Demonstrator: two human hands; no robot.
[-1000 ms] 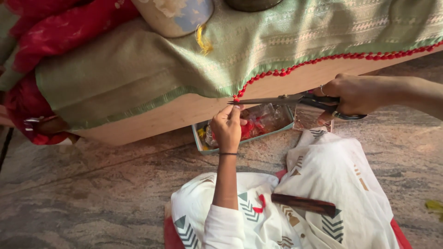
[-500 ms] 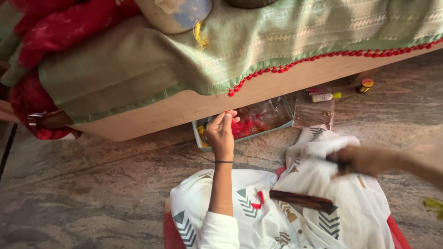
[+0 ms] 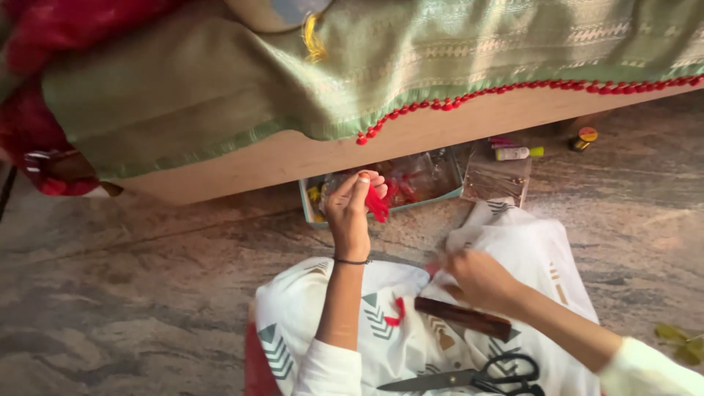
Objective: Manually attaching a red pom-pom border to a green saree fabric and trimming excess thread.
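Red cloth (image 3: 44, 88) bunches at the far left, on top of a low wooden platform (image 3: 293, 158) draped with a green fabric (image 3: 220, 81) whose lower hem carries a row of small red tassels (image 3: 440, 104). Below the hem, the left hand (image 3: 350, 213) is raised with its fingers pinched closed on a small red tassel (image 3: 377, 204), held up in front of a shallow tray (image 3: 381, 187) of clear packets tucked under the platform edge. A thin dark bracelet (image 3: 352, 261) circles that wrist. Further right, the right hand (image 3: 477, 279) rests low on the white patterned garment (image 3: 535, 257) over the lap, fingers curled against the cloth; whether it grips anything I cannot tell, as it is blurred. Just beside it lies a dark brown wooden stick (image 3: 462, 317), and near the bottom edge sit black-handled scissors (image 3: 477, 378), blades closed. Beyond, on the stone floor (image 3: 147, 293), stand a small tube (image 3: 517, 152) and a little round jar (image 3: 584, 137).
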